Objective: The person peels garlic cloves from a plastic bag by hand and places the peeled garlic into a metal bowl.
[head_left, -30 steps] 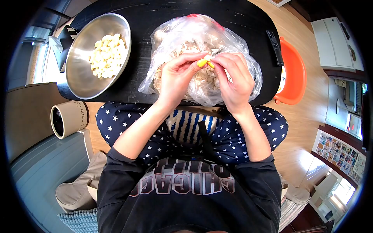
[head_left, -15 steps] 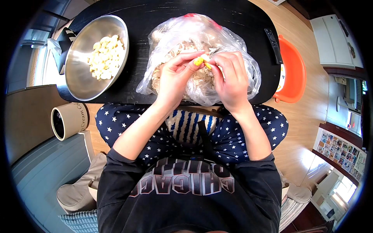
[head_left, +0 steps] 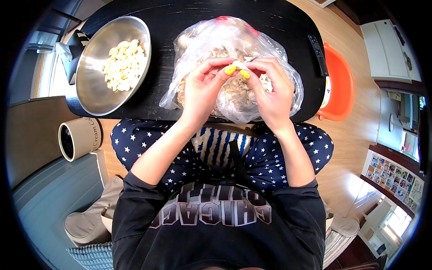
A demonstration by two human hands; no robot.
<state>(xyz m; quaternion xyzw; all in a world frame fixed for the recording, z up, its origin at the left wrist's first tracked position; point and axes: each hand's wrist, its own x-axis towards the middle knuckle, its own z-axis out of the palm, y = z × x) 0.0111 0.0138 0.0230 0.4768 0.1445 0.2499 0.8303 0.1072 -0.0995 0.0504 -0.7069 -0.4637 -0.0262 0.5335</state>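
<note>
Over the clear plastic bag [head_left: 198,38], my left hand [head_left: 201,87] and my right hand [head_left: 273,92] meet at the fingertips. Both pinch a small whitish garlic clove [head_left: 238,65], mostly hidden by the thumbs with yellow nails. A thin grey tip [head_left: 250,59] pokes out by my right index finger; I cannot make out what it belongs to. Papery garlic skins [head_left: 234,92] fill the bag under my hands. To the left, a steel bowl [head_left: 90,85] holds a heap of peeled garlic cloves [head_left: 123,65].
The black table [head_left: 164,27] bears the bag and bowl. A remote control [head_left: 318,55] lies near its right edge, with an orange plastic seat or tub [head_left: 340,85] beyond. A tissue box [head_left: 74,56] is behind the bowl, and a cream bin [head_left: 83,137] sits at lower left.
My right hand has turned, its thumb now straighter and pressed beside the left thumb on the clove. My left hand stays nearly in place.
</note>
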